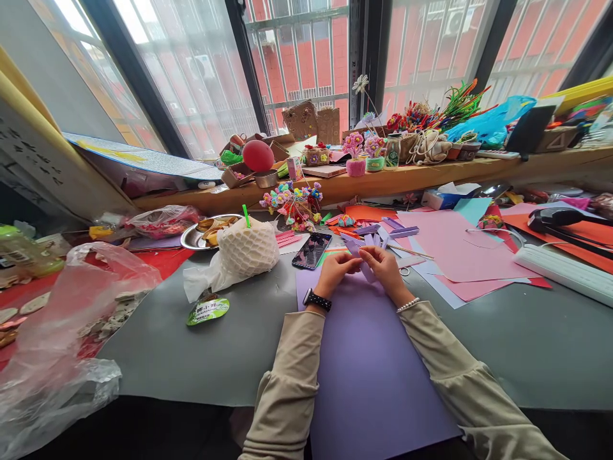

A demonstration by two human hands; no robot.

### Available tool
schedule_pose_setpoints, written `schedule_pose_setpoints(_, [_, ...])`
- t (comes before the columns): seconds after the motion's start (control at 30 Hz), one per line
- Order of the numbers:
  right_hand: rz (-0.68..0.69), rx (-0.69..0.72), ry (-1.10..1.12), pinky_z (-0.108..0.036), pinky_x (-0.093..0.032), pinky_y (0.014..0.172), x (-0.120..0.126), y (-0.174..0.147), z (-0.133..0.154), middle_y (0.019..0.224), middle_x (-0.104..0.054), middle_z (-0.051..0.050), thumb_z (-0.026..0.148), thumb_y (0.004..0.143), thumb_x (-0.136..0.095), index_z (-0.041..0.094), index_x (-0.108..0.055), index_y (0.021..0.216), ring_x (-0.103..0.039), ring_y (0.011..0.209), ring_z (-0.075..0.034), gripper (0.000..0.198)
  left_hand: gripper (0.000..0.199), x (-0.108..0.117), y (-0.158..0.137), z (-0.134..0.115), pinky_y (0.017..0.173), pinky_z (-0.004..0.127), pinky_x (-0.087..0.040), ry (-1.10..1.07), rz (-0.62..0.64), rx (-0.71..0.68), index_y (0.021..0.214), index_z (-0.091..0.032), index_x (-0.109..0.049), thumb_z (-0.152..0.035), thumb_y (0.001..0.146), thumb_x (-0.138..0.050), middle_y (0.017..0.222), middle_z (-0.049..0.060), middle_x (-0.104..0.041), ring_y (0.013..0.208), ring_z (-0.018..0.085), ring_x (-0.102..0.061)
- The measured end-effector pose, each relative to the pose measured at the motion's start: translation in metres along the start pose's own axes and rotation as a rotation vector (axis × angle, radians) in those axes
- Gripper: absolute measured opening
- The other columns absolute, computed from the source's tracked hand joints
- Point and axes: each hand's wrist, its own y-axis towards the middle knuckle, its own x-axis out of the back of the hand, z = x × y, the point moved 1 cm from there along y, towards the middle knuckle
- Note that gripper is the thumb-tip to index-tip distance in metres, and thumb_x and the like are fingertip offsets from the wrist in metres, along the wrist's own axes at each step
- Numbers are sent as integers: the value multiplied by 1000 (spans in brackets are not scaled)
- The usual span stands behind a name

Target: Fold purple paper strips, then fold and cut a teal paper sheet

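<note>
Hands [336, 269] [385, 268] pinching paper [368, 271], dish [186, 241] — yellowish pieces [211, 231], pot [355, 168] (flowers [353, 143])

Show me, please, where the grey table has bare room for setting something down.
Left: between the label and the left sleeve. Right: between the right sleeve and the power strip. Crowded: beyond the purple sheet, with phone, purple strips, flowers.

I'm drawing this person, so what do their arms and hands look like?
Both arms have loose beige sleeves, with a gathered seam partway along and ends that stop near the wrists. The left hand has a black watch at its wrist, its band speckled with pale dots. The right hand has a bracelet of small, shiny, pale beads. Neither hand wears a glove.
</note>
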Motion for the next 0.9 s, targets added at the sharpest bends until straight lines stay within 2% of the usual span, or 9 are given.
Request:
schedule_pose_setpoints(0.07, [40, -23, 9, -26, -41, 60, 0, 0, -1, 73, -62, -6, 44, 65, -55, 15, -60, 77, -56, 66, -16, 32, 30, 2, 2, 1, 55, 22, -42, -39, -83, -9, 58, -11, -55, -39, 56, -64, 54, 1, -56, 52, 10, -53])
schedule_pose_setpoints(0.17, [53, -33, 0, -26, -42, 61, 1, 0, -2, 71, -64, -6, 42, 65, -56, 14, -61, 74, -57, 67, -17, 30, 28, 3, 3, 3, 56, 23, -44, -89, -133, 8, 59, -12, -56, -37, 55, -66, 53, 0, -57, 52, 10, -55])
schedule_pose_setpoints(0.33, [35, -22, -25, -26, -42, 61, 2, 0, -3, 71, -64, -5, 41, 65, -56, 15, -62, 73, -57, 68, -17, 28, 25, 2, 2, 3, 56, 24, -46, -116, -142, 43, 61, -12, -58, -35, 54, -67, 54, 0, -58, 53, 12, -57])
schedule_pose_setpoints(0.6, [19, -41, -17, -25, -40, 56, 1, 0, -6, 66, -62, -5, 41, 64, -57, 14, -61, 71, -54, 62, -15, 28, 21, 2, 1, 0, 54, 21, -44, -95, -173, 3, 63, -12, -60, -31, 57, -66, 53, 0, -59, 51, 10, -55])
schedule_pose_setpoints(0.9, [25, -74, 22, -24, -38, 53, 1, 0, -4, 62, -59, -3, 42, 62, -58, 13, -59, 70, -51, 58, -13, 30, 21, 2, 1, 1, 56, 23, -45, -141, -175, 24, 66, -12, -62, -32, 59, -64, 55, 1, -60, 54, 11, -57])
